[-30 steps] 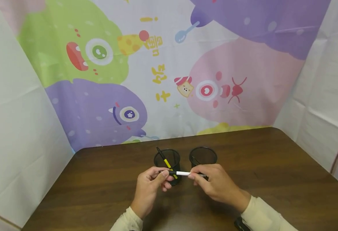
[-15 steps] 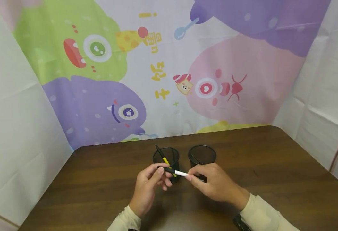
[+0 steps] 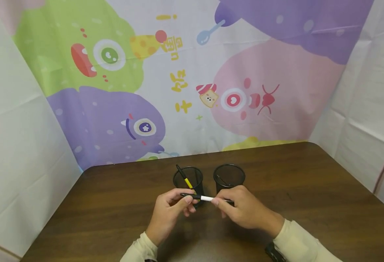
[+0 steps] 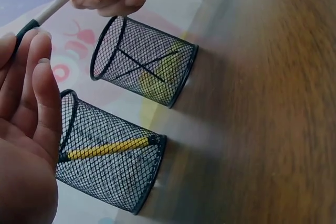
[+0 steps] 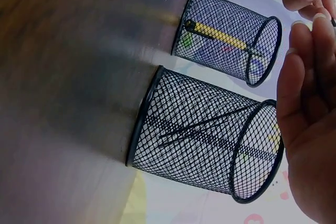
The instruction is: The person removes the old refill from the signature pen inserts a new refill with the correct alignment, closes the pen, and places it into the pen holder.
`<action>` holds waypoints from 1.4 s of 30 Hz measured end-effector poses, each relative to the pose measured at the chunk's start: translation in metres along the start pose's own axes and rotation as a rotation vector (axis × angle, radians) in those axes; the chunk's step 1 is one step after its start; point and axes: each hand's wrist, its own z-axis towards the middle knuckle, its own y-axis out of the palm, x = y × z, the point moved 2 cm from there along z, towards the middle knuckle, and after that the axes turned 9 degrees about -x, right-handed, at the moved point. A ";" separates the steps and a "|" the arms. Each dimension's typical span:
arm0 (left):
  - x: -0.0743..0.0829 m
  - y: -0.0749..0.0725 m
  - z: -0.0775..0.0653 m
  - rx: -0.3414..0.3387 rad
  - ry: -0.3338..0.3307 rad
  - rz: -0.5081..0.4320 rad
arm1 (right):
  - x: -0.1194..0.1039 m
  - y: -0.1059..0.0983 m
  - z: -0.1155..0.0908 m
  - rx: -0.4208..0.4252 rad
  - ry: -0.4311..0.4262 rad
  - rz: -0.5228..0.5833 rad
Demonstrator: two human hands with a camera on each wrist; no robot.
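Head view, and here the left hand (image 3: 166,213) pinches the black portion (image 3: 196,197) of a black-and-white pen (image 3: 201,197), the right hand (image 3: 246,209) pinches its white barrel (image 3: 206,198): it's up above the brown table (image 3: 113,211), before two mesh pen cups (image 4: 121,182), a yellow-and-black pen (image 3: 187,182) leaning in one.

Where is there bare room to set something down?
Bare brown wooden tabletop lies left of the left hand and right of the right hand. Crowded: the middle, where both grip a black-and-white pen near two round black mesh cups.
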 end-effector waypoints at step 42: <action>-0.005 0.002 0.001 0.128 -0.071 0.056 | 0.002 -0.001 -0.002 0.090 -0.081 -0.287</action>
